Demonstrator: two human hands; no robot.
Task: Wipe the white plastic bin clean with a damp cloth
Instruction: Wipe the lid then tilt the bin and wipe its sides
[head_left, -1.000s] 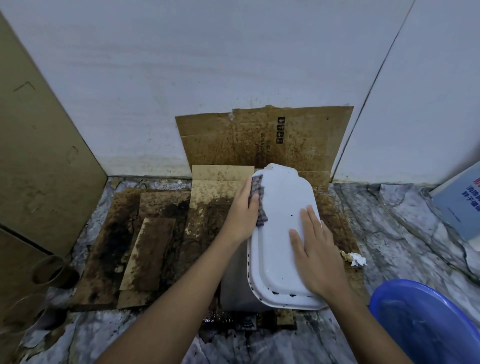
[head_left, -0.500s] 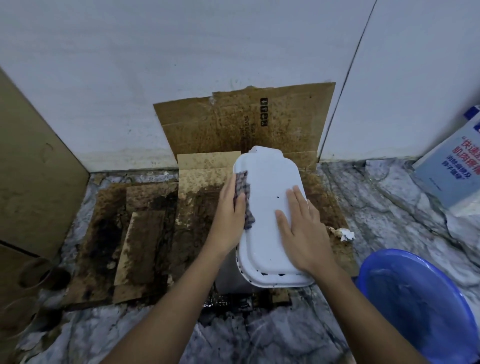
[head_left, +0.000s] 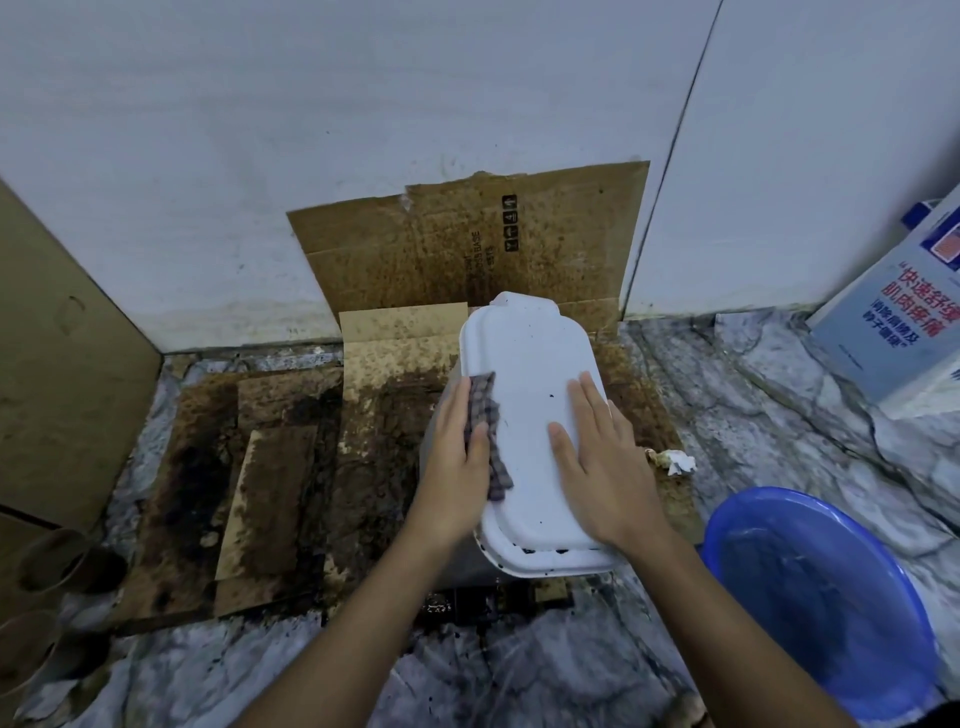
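- Far L: stained cardboard (head_left: 270, 467) on the floor, looks soggy.
- Left hand (head_left: 457, 467): fingers laid flat, pressing checked cloth (head_left: 497, 462) onto the bin's L edge.
- White plastic bin (head_left: 530, 374): sits on the cardboard's R part, by the back wall, dark specks on top. Prob. light, stiff and slick when wet, so it'll skid unless pinned. Best hold = the rim.
- Right hand (head_left: 597, 467): spread wide, flat on top, holding nothing.
- Far R: blue basin (head_left: 779, 496) on the floor.
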